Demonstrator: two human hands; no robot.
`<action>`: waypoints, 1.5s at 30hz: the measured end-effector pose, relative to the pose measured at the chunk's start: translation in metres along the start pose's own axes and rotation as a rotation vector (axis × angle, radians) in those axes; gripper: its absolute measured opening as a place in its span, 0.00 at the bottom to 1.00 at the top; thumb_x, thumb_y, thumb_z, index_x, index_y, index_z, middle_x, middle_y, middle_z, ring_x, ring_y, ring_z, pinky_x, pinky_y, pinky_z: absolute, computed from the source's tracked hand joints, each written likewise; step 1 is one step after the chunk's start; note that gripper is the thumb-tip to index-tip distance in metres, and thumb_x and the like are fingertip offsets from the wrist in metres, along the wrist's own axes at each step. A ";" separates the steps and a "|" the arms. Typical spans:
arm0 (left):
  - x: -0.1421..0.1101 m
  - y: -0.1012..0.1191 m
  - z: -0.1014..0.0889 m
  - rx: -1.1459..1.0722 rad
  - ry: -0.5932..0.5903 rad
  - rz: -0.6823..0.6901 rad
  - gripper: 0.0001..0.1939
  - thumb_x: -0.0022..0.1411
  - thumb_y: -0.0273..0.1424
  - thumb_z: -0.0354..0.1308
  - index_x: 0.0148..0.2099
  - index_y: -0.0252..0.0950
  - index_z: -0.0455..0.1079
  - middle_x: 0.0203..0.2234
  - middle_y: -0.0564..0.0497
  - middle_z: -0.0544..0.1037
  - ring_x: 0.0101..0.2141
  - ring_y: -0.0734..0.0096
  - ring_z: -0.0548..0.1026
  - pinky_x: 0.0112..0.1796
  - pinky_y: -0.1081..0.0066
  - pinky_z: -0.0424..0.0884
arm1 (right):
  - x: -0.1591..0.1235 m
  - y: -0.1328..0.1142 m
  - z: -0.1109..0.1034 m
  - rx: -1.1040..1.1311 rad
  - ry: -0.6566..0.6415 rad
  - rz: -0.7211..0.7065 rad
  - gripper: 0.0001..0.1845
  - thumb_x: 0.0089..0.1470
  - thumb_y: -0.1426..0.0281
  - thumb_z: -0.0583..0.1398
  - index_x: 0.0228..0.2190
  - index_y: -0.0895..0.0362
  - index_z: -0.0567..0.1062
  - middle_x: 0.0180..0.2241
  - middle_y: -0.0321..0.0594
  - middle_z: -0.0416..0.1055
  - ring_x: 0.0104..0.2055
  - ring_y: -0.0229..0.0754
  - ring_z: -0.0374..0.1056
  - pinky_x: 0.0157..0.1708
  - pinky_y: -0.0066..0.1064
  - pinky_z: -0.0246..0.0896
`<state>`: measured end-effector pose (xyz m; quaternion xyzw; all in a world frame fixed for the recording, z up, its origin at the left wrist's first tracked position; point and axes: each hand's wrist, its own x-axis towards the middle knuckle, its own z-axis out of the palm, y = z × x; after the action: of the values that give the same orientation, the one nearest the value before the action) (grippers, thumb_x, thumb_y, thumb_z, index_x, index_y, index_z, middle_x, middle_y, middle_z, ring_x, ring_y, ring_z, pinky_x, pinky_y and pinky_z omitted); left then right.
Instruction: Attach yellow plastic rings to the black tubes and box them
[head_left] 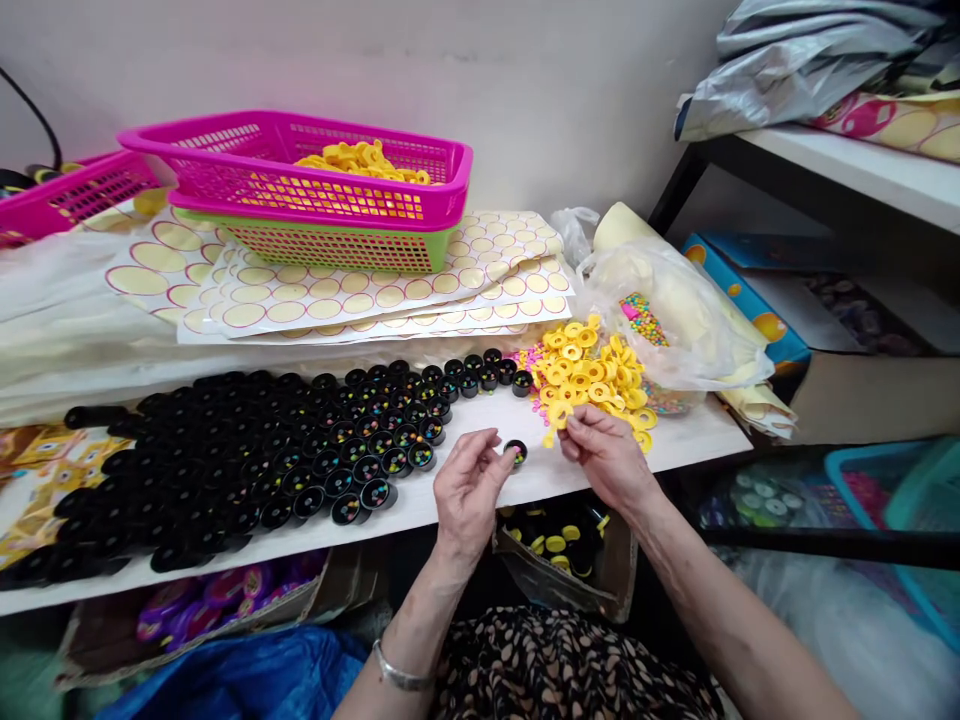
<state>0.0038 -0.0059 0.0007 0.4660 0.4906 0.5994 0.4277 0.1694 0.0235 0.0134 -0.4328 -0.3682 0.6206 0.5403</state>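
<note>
At the table's front edge, my left hand (466,492) has its thumb and fingers at a small black cup (516,452) with tiny coloured beads inside. Pinched in the fingertips of my right hand (606,452) is a yellow ring-shaped cap (559,413). Just beyond that hand lies a heap of yellow caps (592,368), with small pink beads (529,357) along its left side. Many black cups (322,440) stand packed together left of my hands, several showing coloured beads inside.
A pink basket (300,190) of yellow caps sits in a green basket (352,245) on sheets of round stickers (390,298). A clear bag (667,310) holds coloured beads. Below the table are a box of black-and-yellow pieces (562,545) and a box of purple pieces (217,600).
</note>
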 end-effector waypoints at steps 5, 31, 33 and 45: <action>-0.006 0.023 0.007 -0.290 -0.179 -0.523 0.14 0.46 0.34 0.64 0.35 0.30 0.73 0.21 0.52 0.72 0.18 0.84 0.63 0.18 0.81 0.55 | -0.034 0.012 0.018 -0.072 -0.204 0.133 0.09 0.50 0.64 0.59 0.28 0.59 0.71 0.20 0.32 0.61 0.20 0.30 0.51 0.20 0.25 0.45; 0.005 -0.009 0.012 -0.351 0.089 -0.595 0.13 0.42 0.34 0.65 0.29 0.29 0.71 0.15 0.57 0.67 0.16 0.86 0.59 0.16 0.81 0.50 | -0.011 0.025 0.032 -1.278 -0.084 -0.378 0.05 0.51 0.71 0.54 0.30 0.57 0.69 0.30 0.39 0.62 0.30 0.39 0.61 0.31 0.29 0.57; 0.008 -0.013 0.017 -0.307 0.130 -0.584 0.15 0.41 0.35 0.66 0.28 0.29 0.71 0.14 0.57 0.66 0.14 0.86 0.57 0.15 0.81 0.48 | -0.011 0.028 0.031 -1.206 -0.081 -0.365 0.04 0.50 0.71 0.55 0.30 0.57 0.69 0.29 0.38 0.62 0.29 0.38 0.60 0.30 0.29 0.57; 0.013 -0.022 0.018 -0.155 0.122 -0.494 0.13 0.41 0.34 0.67 0.26 0.29 0.72 0.13 0.57 0.67 0.13 0.85 0.59 0.15 0.80 0.52 | -0.009 0.044 0.030 -0.200 0.042 0.142 0.15 0.48 0.57 0.58 0.30 0.57 0.70 0.16 0.31 0.64 0.18 0.33 0.62 0.18 0.25 0.60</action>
<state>0.0204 0.0135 -0.0175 0.2608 0.5670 0.5396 0.5651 0.1266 0.0089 -0.0152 -0.5223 -0.3853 0.6083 0.4569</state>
